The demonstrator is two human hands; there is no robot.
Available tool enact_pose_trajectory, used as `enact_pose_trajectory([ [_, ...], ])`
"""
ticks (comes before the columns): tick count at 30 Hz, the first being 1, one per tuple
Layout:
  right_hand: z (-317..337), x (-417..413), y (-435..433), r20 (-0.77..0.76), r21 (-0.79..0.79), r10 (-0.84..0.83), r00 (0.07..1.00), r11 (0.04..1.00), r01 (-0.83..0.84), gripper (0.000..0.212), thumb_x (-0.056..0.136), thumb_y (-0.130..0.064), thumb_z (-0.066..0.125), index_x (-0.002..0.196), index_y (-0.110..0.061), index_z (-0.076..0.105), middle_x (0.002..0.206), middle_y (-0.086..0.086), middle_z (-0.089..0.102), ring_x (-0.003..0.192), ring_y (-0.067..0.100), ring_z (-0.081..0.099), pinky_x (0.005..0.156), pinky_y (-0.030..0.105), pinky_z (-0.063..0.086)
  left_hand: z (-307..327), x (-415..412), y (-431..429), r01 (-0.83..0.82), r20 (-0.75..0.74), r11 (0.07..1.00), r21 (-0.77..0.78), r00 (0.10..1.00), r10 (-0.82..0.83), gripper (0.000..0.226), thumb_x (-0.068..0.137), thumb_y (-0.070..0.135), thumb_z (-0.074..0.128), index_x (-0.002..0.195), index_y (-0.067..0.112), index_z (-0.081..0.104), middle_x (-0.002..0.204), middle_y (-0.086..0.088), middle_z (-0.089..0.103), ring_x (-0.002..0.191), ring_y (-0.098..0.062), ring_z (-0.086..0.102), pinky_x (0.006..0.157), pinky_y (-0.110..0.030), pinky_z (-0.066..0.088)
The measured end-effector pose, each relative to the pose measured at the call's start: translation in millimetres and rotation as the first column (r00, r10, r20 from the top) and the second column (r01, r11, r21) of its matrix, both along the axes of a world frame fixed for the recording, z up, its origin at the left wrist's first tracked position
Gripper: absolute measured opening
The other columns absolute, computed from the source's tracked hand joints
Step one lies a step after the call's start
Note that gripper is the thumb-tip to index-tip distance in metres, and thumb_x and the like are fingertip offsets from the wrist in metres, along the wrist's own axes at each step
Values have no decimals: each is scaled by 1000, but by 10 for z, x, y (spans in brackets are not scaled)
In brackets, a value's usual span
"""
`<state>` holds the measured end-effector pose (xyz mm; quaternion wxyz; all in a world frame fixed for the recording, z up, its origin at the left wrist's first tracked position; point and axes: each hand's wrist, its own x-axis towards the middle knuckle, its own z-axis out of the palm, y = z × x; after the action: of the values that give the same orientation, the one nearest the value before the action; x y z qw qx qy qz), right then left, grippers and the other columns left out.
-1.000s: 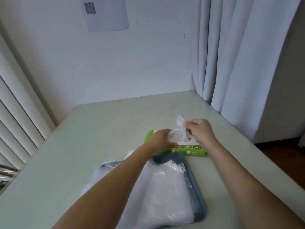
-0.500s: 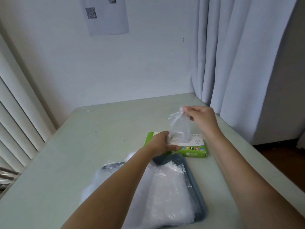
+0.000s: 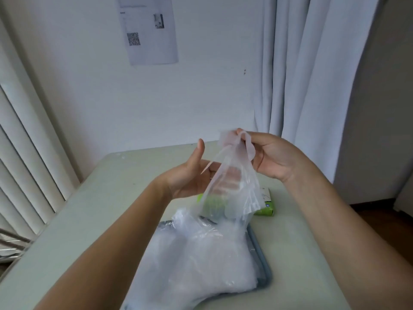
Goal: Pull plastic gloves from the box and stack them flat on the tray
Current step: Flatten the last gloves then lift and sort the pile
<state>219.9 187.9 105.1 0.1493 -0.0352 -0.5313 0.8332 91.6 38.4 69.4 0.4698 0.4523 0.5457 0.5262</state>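
Hanging from the right hand (image 3: 276, 158), a clear plastic glove (image 3: 234, 186) droops in the air above the far end of the tray (image 3: 262, 260). Its lower edge falls just over the heap of gloves (image 3: 196, 260) already lying there. That heap is crumpled rather than neat, and it covers nearly the whole tray and spills past the left and near rims. Only the grey-blue right rim and a far-left corner show.

The right hand pinches the glove's top edge between thumb and fingertips, wrist bent, with the forearm coming in from the lower right. The left hand (image 3: 190, 175) is raised beside the glove with its palm turned toward it, thumb up and fingers spread loosely. The fingers lie behind the plastic and show through it. Whether they touch it cannot be told.

The green box (image 3: 267, 205) sits on the desk (image 3: 100, 209) just beyond the tray, mostly hidden behind the hanging glove. Bare pale desk surface stretches to the left of the tray, and a narrower strip runs along the right. The desk's far edge meets a white wall carrying a printed sheet (image 3: 149, 30). A white curtain (image 3: 312, 74) hangs at the far right corner, and vertical blinds (image 3: 26, 142) stand along the left side.
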Motion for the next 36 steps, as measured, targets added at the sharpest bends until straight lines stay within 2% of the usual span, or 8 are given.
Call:
enact_pose_trajectory([
  [6, -286, -49, -314, 252, -8, -10, 968, 1000, 13, 22, 92, -19, 56, 80, -6, 69, 68, 5, 69, 60, 14, 66, 61, 27, 56, -100, 399, -315, 16, 164, 999, -33, 986, -11, 15, 80, 7, 56, 90, 3, 67, 77, -5, 68, 65, -13, 65, 59, -23, 53],
  [12, -674, 197, -526, 355, -104, 66, 932, 994, -31, 90, 72, -75, 49, 120, 1, 60, 114, 17, 67, 103, 29, 65, 96, 41, 48, -336, 460, -542, -197, 388, 980, 9, 904, 178, 61, 66, -11, 50, 127, -12, 51, 123, -28, 55, 106, -31, 52, 96, -37, 45],
  [16, -1016, 434, -753, 242, -118, 145, 959, 986, -119, 58, 51, -43, 90, 94, -9, 69, 92, 10, 66, 78, 23, 69, 84, 39, 56, -348, 517, -712, -396, 647, 916, 72, 717, 259, 45, 66, -9, 43, 109, -5, 56, 84, -11, 63, 70, -19, 64, 70, -24, 55],
  [21, -992, 405, -1090, 110, 47, -207, 972, 978, 203, 8, 80, -2, 68, 76, -6, 73, 75, 7, 70, 72, 16, 66, 63, 21, 55, -431, 595, -838, -589, 843, 807, 27, 447, 299, 28, 76, -14, 35, 85, -2, 59, 79, -13, 63, 67, -23, 66, 62, -27, 59],
  [24, -720, 415, -1165, -95, 461, -452, 887, 769, 442, 15, 81, -2, 72, 88, 8, 63, 86, 14, 72, 78, 19, 67, 68, 29, 53, -552, 529, -952, -696, 706, 696, -179, 402, 583, 27, 83, -15, 30, 89, -4, 53, 86, -18, 60, 80, -31, 62, 88, -40, 54],
  [29, -240, 415, -1253, -320, 923, -342, 884, 98, 372, 19, 89, -18, 64, 80, -2, 69, 69, 2, 58, 68, 14, 56, 68, 26, 43, -445, 295, -1185, -947, 303, 320, -13, 301, 904, 12, 79, 14, 52, 88, 9, 57, 80, -1, 55, 74, -15, 50, 67, -21, 37],
  [33, -42, 356, -1353, -261, 963, -290, 921, -15, 268, 18, 95, -22, 56, 89, -13, 71, 78, -2, 62, 72, 14, 55, 63, 17, 36, -53, 489, -1297, -707, -48, 594, 384, 627, 778, 60, 76, 58, 64, 128, 31, 55, 125, 19, 59, 117, 8, 51, 93, -12, 36],
  [36, 14, 369, -1395, -262, 957, -333, 906, 34, 289, 16, 95, -18, 53, 87, -17, 67, 77, -7, 65, 71, 8, 57, 63, 19, 41, 112, 612, -1273, -539, -433, 756, 371, 620, 655, 43, 77, 43, 75, 117, 40, 57, 113, 24, 62, 108, 16, 53, 90, -8, 41],
])
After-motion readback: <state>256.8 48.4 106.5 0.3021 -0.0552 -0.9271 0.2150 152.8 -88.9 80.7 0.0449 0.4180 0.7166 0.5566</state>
